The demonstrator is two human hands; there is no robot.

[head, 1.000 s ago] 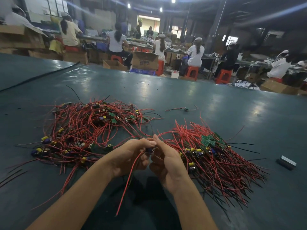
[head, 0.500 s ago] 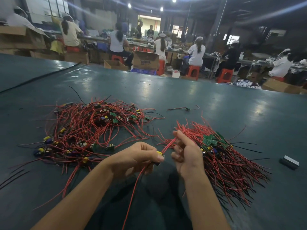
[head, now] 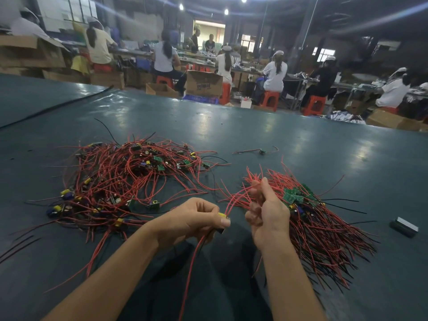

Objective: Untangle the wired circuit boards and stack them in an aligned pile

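- Two bare hands work at the near middle of a dark green tabletop (head: pixel 301 147).
- Left hand (head: pixel 192 222): grip pinched shut, thumb over curled fingers, on one small circuit board (head: pixel 222 224) with a yellow part at its top edge; the board is held clear of the tabletop, between the two heaps.
- Red wires (head: pixel 234 200) run from that board up and to the right into the right hand; another red wire and a dark one hang from the board toward the near edge.
- Right hand (head: pixel 268 212): fingers pressed together around the upper run of those red wires, thumb tip raised; the hand is just in front of the right heap.
- Left heap (head: pixel 120 181): many boards with red and black wires, tangled, loops crossing in all directions, green boards and yellow and blue parts scattered through it.
- Right heap (head: pixel 324 223): wires lying roughly parallel and fanning toward the near right, green boards (head: pixel 295 195) bunched together at its far end.
- One single board with wires (head: pixel 261 151) lies alone, far of the right heap.
- One small dark block (head: pixel 404 227) lies at the right, well apart from the heaps.
- Several seated people (head: pixel 275 72) on orange stools and cardboard boxes (head: pixel 203 83) are beyond the tabletop's far edge.
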